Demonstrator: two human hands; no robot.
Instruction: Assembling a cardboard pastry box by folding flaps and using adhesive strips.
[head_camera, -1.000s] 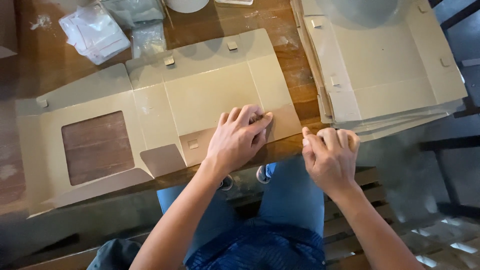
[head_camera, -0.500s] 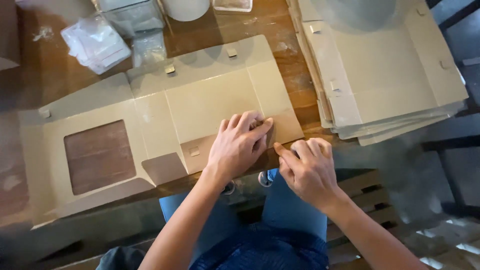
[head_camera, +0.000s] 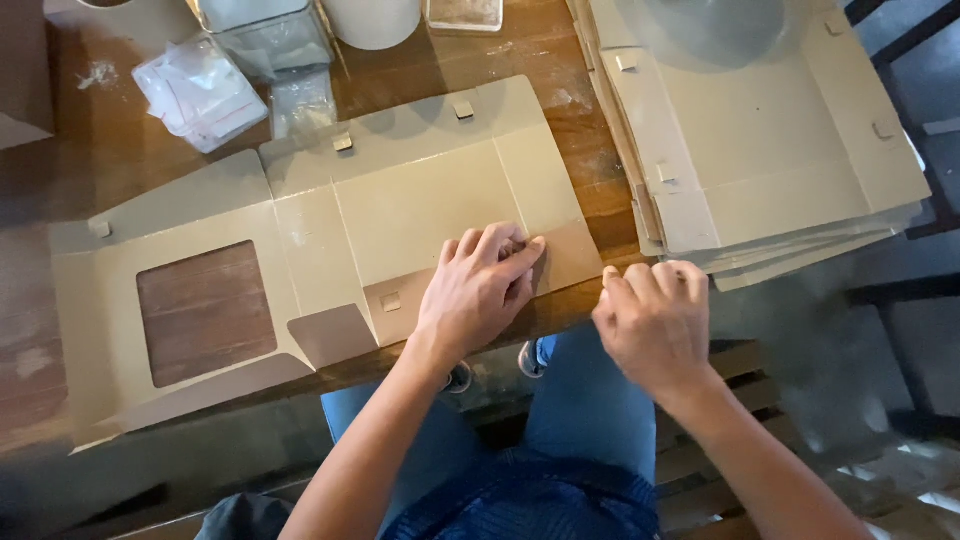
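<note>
A flat, unfolded grey-brown cardboard box blank with a square window cut-out (head_camera: 330, 240) is laid across the dark wooden bench (head_camera: 90, 150). No wall or flap is seen raised, so the folding is judged barely begun. The blank's near right flap is pressed down under the left hand (head_camera: 480, 290), its fingers spread flat. The right hand (head_camera: 655, 320), loosely curled and holding nothing, is kept just right of that flap, off the bench edge. Right of the blank, a stack of similar flat blanks (head_camera: 780, 150) is left unfolded. Behind the blank, clear plastic tubs (head_camera: 265, 35) are seen; their contents cannot be told.
</note>
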